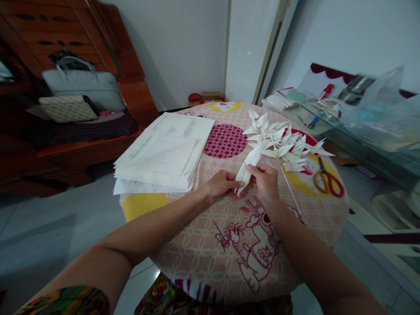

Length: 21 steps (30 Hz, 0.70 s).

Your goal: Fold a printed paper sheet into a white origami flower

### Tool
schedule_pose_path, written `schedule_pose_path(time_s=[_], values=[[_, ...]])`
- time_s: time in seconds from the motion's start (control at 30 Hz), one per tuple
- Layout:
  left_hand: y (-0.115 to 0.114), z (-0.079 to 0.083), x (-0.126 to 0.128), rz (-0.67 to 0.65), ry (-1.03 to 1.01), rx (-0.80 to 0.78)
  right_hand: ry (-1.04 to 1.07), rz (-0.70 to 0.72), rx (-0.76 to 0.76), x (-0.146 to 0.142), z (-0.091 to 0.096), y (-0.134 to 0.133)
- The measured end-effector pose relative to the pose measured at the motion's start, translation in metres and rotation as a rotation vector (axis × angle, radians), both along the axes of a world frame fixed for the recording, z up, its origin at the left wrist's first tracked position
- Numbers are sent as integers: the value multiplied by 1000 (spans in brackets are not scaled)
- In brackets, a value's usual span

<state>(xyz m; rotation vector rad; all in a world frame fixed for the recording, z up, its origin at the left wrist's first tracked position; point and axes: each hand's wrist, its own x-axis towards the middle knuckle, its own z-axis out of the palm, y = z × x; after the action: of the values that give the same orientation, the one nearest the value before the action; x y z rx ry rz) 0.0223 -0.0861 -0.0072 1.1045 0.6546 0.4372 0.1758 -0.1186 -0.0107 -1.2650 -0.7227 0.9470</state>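
Between my two hands is a narrow folded piece of white paper [248, 167], tilted with its far end up and to the right. My left hand [225, 183] pinches its near end, with the thumb on top. My right hand [265, 178] grips its right edge, thumb over the paper. Some fingertips of both hands are hidden beneath it. Just beyond lies a cluster of pointed folded-paper flowers [278, 139]. A thin white stick [291, 190] rests to the right of my right hand.
A thick stack of printed sheets [157, 153] lies at the table's left. Scissors [326, 178] with orange and red handles rest near the right edge of the cloth-covered round table [203, 232]. A glass shelf [354, 140] with a plastic bag [380, 116] stands to the right.
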Motion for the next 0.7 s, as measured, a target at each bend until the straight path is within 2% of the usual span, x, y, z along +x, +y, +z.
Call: schedule_pose_path(time_s=[0.27,0.37,0.5,0.7], values=[[-1,-2,3,1,19,-8,-14,-21,33,-1,-3,0],[-2,0,2,41,7,-17,-27,-52,43,0,-1,0],[-1,3,0,79,-7,-103,-46,-111,72,6,0,1],[0,3,1,62,10,-195,-67,-171,104,10,0,2]])
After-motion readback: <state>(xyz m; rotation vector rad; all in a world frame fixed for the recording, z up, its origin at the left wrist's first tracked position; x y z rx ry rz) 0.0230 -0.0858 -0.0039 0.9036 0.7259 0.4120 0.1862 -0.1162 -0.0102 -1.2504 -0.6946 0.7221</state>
